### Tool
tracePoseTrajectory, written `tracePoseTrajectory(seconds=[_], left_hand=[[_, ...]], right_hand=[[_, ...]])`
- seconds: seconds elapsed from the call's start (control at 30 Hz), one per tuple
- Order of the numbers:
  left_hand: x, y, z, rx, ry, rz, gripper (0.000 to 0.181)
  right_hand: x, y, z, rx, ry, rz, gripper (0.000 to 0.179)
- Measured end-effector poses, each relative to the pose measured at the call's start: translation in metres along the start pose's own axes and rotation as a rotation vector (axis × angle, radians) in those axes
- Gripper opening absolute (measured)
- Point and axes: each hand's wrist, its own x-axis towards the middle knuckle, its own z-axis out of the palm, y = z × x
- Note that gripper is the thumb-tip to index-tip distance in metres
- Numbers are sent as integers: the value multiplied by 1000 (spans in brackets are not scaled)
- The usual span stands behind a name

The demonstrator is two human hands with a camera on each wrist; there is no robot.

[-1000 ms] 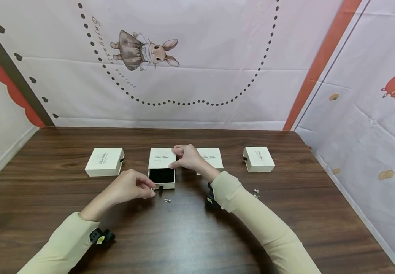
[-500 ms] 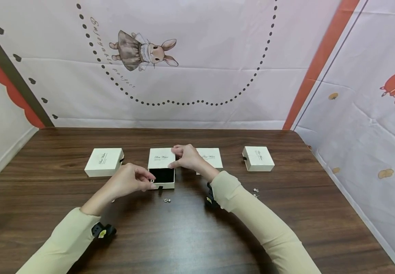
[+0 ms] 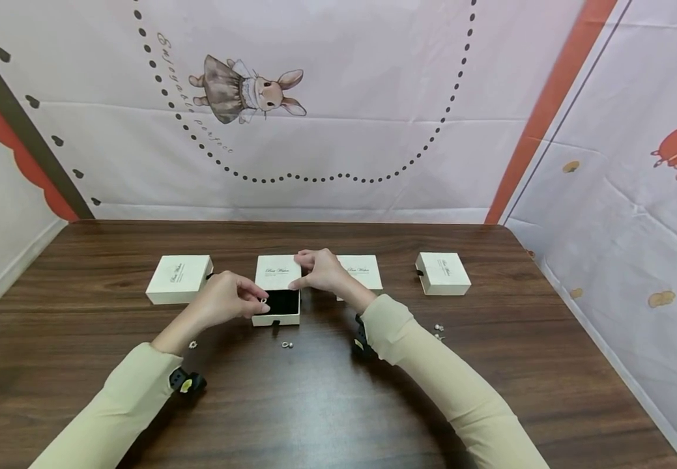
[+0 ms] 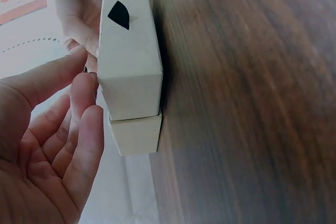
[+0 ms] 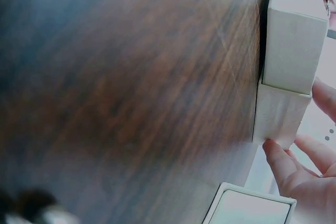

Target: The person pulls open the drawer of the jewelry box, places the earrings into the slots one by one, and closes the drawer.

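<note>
A cream drawer-style jewelry box (image 3: 275, 270) stands with its black-lined drawer (image 3: 276, 320) pulled out toward me. My left hand (image 3: 223, 301) pinches a small earring (image 3: 264, 301) between thumb and index finger, over the drawer's left part. In the left wrist view, only a tiny bit of this earring (image 4: 85, 70) shows between the fingertips, beside the drawer. My right hand (image 3: 322, 270) holds the box's outer cover at its right side. The right wrist view has that hand's fingers (image 5: 283, 163) on the end and edge of the cover (image 5: 283, 111).
Closed cream boxes stand at the left (image 3: 178, 279), just right of centre (image 3: 361, 268) and at the right (image 3: 444, 273). Small earrings lie in front of the open box (image 3: 287, 344), near my left wrist (image 3: 193, 344) and toward the right (image 3: 438, 327). Walls of printed cloth border the table (image 3: 338, 404).
My left hand has moved forward with the earring, from the drawer's front left corner to over its inside. An earring near the left wrist has come into view. The right hand stays put.
</note>
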Motion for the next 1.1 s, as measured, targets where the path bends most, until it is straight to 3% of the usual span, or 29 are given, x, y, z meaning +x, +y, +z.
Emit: tracePoseTrajectory(seconds=[0.3, 0.87, 1.1], left_hand=[[6, 3, 3, 75, -4, -17, 16], [12, 8, 8, 179, -31, 21, 10], [13, 10, 5, 201, -74, 39, 8]], right_hand=[[2, 2, 0, -3, 12, -11, 67], [1, 1, 0, -21, 20, -28, 67], [1, 2, 1, -28, 20, -23, 67]])
